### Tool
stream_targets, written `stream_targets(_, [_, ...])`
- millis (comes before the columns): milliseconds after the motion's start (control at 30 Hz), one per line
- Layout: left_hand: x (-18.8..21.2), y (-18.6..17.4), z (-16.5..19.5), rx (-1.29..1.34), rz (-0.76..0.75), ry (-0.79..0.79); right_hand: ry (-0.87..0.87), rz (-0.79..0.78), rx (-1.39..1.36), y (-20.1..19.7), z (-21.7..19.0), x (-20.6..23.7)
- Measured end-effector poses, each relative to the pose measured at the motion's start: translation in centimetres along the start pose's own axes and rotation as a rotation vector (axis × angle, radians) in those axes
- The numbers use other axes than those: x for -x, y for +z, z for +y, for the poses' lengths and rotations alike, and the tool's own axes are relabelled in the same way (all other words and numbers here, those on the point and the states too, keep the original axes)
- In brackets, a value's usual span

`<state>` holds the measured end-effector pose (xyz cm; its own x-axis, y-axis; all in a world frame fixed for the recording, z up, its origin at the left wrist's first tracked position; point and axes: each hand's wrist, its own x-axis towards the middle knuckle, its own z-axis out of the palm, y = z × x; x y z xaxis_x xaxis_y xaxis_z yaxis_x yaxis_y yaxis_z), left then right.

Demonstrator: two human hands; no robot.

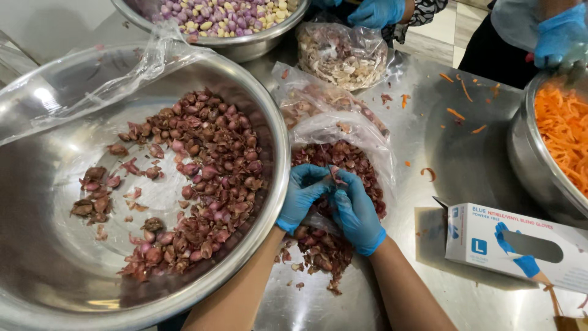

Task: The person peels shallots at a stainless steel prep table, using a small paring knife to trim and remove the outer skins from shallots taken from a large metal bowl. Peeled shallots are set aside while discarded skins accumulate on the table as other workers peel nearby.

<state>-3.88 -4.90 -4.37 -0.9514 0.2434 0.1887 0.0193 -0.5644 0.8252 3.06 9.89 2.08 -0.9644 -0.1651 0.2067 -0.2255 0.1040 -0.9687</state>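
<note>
While both gloved hands, left hand (301, 195) and right hand (354, 211), pinch together on one small shallot (335, 175) over the peel pile (343, 160) on the desk (453, 159), the risk looks like slip: wet gloves, tiny bulb, it could drop into the peels and get lost. Loose skins may also spill off the plastic bag (367, 132) or reach the glove box (514, 239). Shallot axis can't be told; fingers hide it.
</note>
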Motion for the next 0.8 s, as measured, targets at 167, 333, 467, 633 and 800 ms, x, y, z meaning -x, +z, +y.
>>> stream_targets(167, [0.3,-0.5,0.7,-0.014,0.008,-0.063,-0.028,-0.007,0.136,0.3,-0.5,0.0])
stream_targets(333, [0.4,-0.1,1.5,-0.101,0.012,-0.09,-0.14,0.039,0.285,0.7,-0.8,0.1])
stream_targets(467, [0.7,0.8,1.9,-0.195,-0.003,-0.017,-0.05,0.11,0.207,1.2,-0.7,-0.5])
stream_targets(633, [1.2,0.6,2.6,-0.285,-0.069,0.083,0.296,0.152,-0.118,1.3,-1.0,-0.6])
stream_targets(800, [0.2,0.4,2.6,-0.142,0.003,0.036,0.272,0.163,-0.314,1.6,-1.0,-0.8])
